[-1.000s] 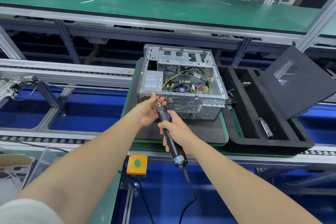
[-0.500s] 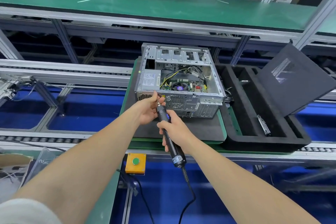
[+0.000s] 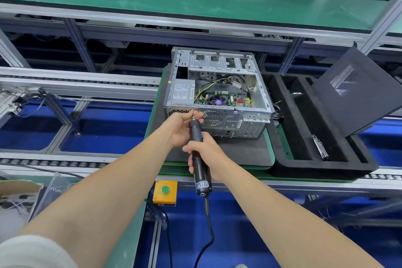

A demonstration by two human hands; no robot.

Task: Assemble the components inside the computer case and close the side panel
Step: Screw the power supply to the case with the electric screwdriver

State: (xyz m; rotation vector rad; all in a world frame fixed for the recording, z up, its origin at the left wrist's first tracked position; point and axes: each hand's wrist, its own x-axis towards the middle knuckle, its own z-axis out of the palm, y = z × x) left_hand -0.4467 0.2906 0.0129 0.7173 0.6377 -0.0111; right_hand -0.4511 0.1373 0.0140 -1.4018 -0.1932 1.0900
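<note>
The computer case (image 3: 217,93) lies open side up on a dark mat (image 3: 239,150), at 12 o'clock from both hands. The right hand (image 3: 205,156) wraps its fingers round the barrel of the electric screwdriver (image 3: 198,137). The tool's long axis runs from 6 to 12 o'clock, with the bit at the case's near upper edge. The left hand (image 3: 181,129) pinches the bit there (any screw is too small to tell). The side panel (image 3: 356,91) leans at 3 o'clock of the case.
</note>
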